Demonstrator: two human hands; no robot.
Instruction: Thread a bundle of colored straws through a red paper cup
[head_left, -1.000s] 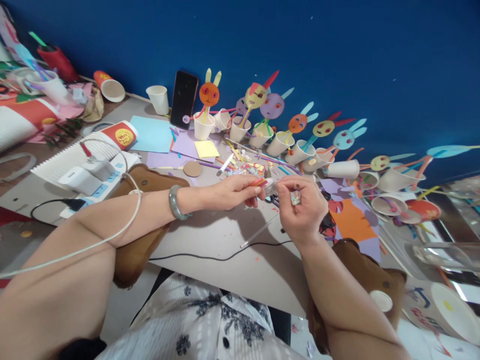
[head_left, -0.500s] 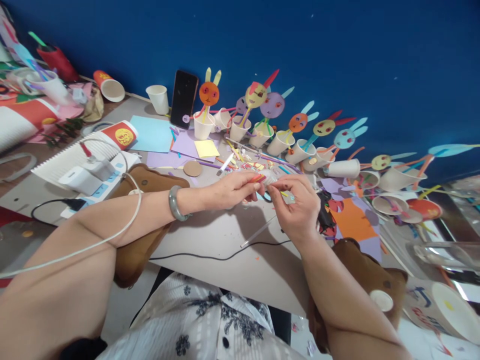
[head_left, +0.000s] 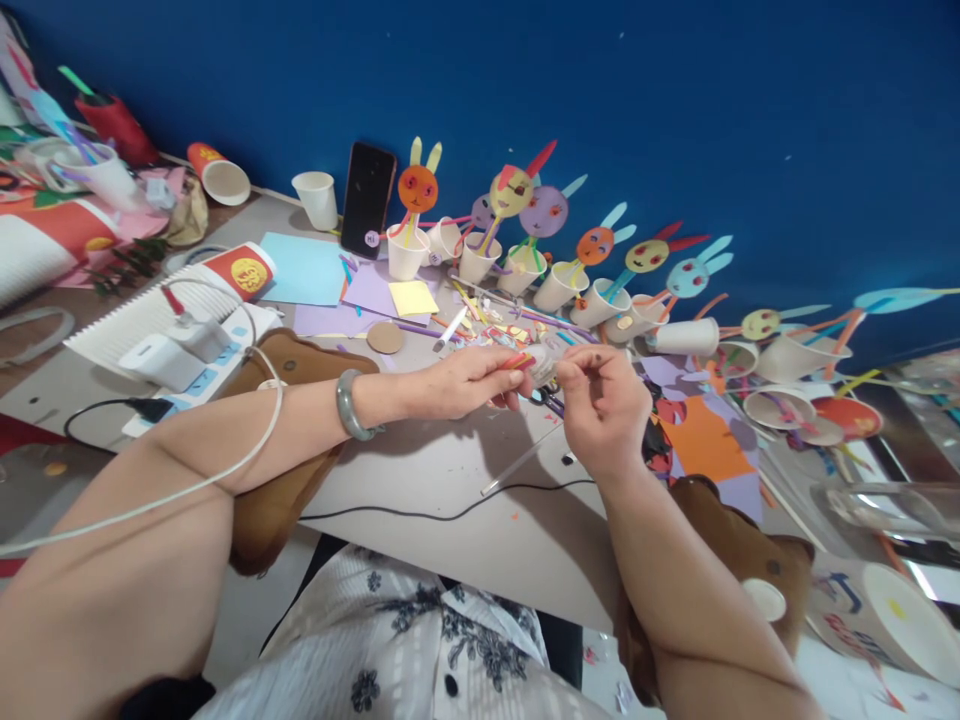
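My left hand (head_left: 474,380), palm turned down, has its thumb and fingers closed on a small red and yellow strip (head_left: 516,361). To its right, my right hand (head_left: 606,408) is held in a pinch with fingers curled; whatever is between its fingertips is too small to make out. A whitish, see-through piece (head_left: 546,362) shows between the two hands, and I cannot tell whether either hand holds it. Beneath the hands lies a dark tool with a ring-like handle (head_left: 551,401), partly hidden. Coloured paper scraps (head_left: 510,328) are scattered just behind.
Paper cups with rabbit-faced figures, such as an orange one (head_left: 418,188), line the blue wall. A phone (head_left: 367,195) leans there. On the left stand a power strip (head_left: 206,375) and stacked cups (head_left: 157,315). A black cable (head_left: 420,515) crosses the table's front.
My right hand has drawn a little to the right, away from my left hand, uncovering more of the dark tool beneath. My left hand has stayed nearly in place with the strip.
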